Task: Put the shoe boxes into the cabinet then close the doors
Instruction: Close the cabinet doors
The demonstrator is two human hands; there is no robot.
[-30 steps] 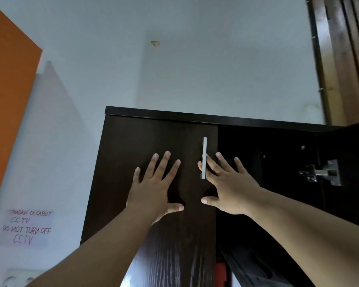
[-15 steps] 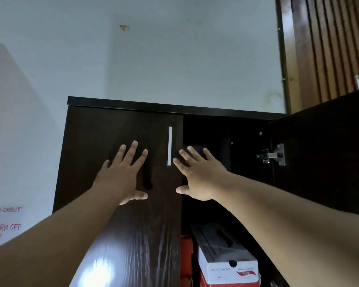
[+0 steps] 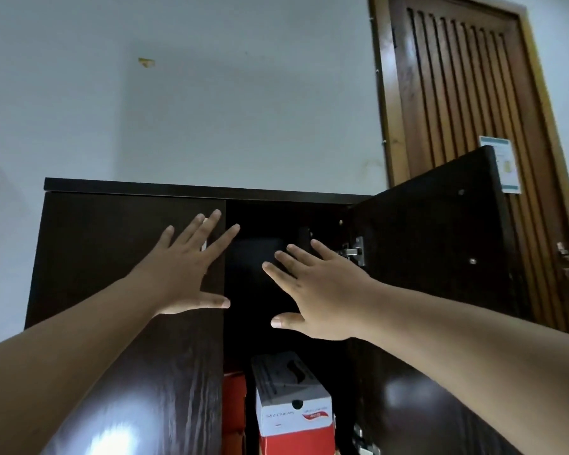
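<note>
Head view: shoe boxes (image 3: 293, 402) inside cabinet (image 3: 194, 188)

The left door (image 3: 125, 290) is lying shut, blocking that half of the cabinet (image 3: 194, 188). The right door (image 3: 440, 251) is standing wide open, leaving a dark gap between the doors where a hand could pass. Lower down, a white-and-red shoe box (image 3: 293, 402) and orange boxes (image 3: 234, 408) are filling the opening.
</note>
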